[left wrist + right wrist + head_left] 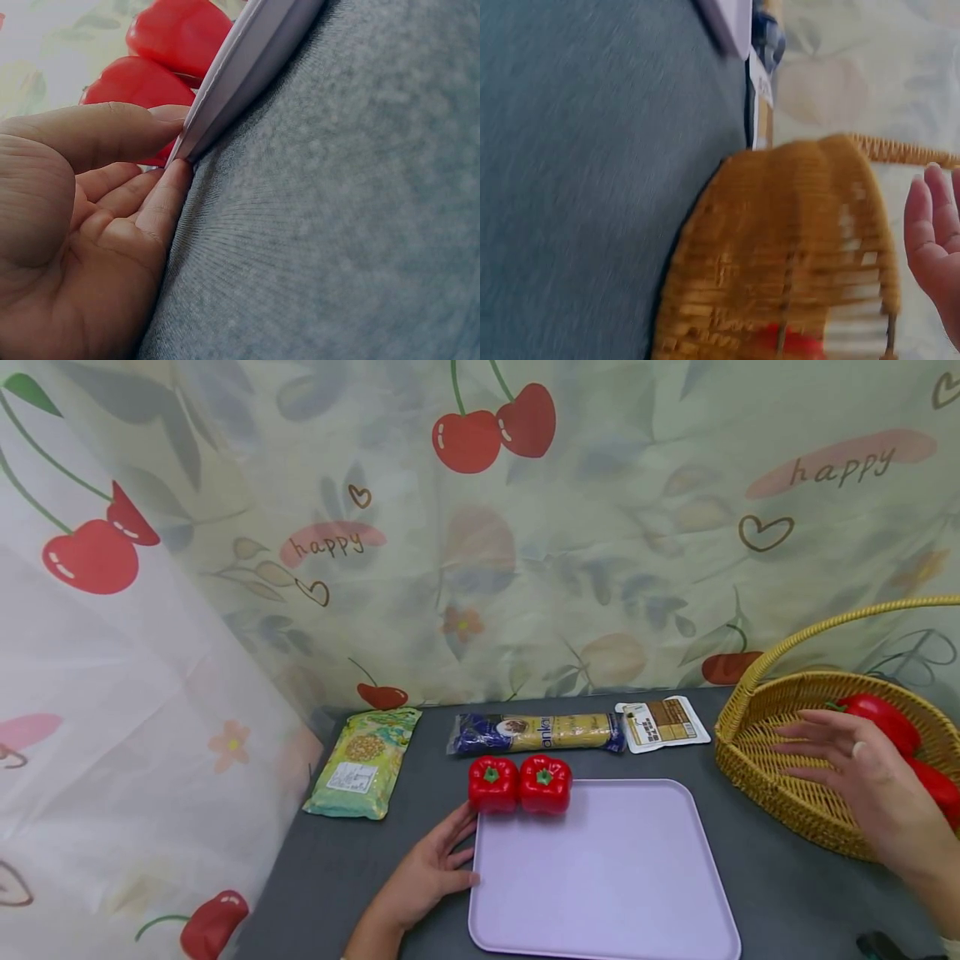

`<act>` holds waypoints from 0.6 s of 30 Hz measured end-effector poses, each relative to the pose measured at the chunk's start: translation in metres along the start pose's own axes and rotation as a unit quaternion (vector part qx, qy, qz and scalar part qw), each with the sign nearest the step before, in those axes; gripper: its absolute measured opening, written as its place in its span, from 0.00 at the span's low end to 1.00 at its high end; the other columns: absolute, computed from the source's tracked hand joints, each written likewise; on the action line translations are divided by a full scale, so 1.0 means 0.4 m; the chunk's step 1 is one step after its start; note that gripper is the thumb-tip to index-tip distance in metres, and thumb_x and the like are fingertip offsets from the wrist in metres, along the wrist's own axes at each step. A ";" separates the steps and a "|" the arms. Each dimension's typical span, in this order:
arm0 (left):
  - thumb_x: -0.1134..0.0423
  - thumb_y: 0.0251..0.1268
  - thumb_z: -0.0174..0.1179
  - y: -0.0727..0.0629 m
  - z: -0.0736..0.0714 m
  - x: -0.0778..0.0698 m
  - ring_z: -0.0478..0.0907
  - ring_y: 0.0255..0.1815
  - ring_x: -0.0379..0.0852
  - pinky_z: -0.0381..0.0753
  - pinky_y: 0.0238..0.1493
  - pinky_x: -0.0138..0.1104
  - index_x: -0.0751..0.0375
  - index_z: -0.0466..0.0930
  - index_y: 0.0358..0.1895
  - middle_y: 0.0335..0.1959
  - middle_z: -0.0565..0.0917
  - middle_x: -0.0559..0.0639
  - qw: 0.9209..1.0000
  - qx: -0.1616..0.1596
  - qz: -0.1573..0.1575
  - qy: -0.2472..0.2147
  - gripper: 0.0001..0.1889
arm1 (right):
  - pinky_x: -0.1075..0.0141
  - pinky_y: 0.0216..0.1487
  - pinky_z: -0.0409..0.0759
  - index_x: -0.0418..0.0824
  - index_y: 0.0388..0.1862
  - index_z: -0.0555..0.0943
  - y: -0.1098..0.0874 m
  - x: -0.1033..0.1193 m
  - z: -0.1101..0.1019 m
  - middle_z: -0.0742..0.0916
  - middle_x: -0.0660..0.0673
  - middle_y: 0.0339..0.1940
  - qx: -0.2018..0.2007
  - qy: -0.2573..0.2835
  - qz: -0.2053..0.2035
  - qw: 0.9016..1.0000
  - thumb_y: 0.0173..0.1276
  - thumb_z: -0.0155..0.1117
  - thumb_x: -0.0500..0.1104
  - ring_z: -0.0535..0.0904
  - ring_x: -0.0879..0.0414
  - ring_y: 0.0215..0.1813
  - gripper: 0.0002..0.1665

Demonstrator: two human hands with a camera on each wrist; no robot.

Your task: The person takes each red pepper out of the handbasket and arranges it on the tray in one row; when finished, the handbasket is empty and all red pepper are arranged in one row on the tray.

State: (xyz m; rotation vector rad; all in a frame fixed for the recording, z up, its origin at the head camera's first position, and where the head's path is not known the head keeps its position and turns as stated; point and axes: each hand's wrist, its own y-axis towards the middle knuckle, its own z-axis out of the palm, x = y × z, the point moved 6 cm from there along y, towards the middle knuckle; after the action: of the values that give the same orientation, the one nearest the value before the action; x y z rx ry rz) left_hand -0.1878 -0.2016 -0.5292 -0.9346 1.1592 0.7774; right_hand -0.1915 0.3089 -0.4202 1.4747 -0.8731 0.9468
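Note:
My left hand rests at the left edge of a pale lilac tray; its thumb and fingertips touch the tray's rim, with the fingers fairly straight. Two glossy red bell peppers sit side by side at the tray's back left corner, close to the left fingertips. Over a yellow wicker basket, my right hand is raised with extended fingers and holds nothing. Inside the basket lie red peppers, partly covered by that hand in the head view.
Behind the tray lie a long pack of noodles and a white-brown pouch. A green-yellow bag lies at the left. The basket's arched handle rises at the right. A dark object is at the front right edge.

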 end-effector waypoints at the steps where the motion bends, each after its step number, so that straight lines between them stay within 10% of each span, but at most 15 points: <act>1: 0.86 0.62 0.68 0.000 0.001 0.000 0.53 0.87 0.61 0.74 0.73 0.42 0.64 0.50 0.89 0.88 0.54 0.62 1.000 0.001 0.000 0.000 0.54 | 0.72 0.57 0.82 0.39 0.82 0.66 -0.004 -0.004 -0.012 0.79 0.41 0.70 -0.003 0.007 -0.002 1.000 0.91 0.37 0.36 0.78 0.54 0.67 0.26; 18: 0.86 0.62 0.68 0.000 0.004 0.002 0.52 0.87 0.62 0.74 0.73 0.42 0.65 0.49 0.89 0.88 0.53 0.63 1.000 0.008 0.008 0.001 0.54 | 0.80 0.48 0.82 0.42 0.85 0.68 -0.025 -0.111 -0.267 0.86 0.53 0.62 -0.126 -0.037 -0.002 0.991 0.93 0.42 0.43 0.85 0.66 0.55 0.27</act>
State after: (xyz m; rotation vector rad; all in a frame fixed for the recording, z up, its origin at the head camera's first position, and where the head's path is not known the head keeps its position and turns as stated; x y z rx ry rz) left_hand -0.1869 -0.2000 -0.5300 -0.9147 1.1740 0.7798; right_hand -0.2098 0.4169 -0.4590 1.2989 -1.0056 0.7516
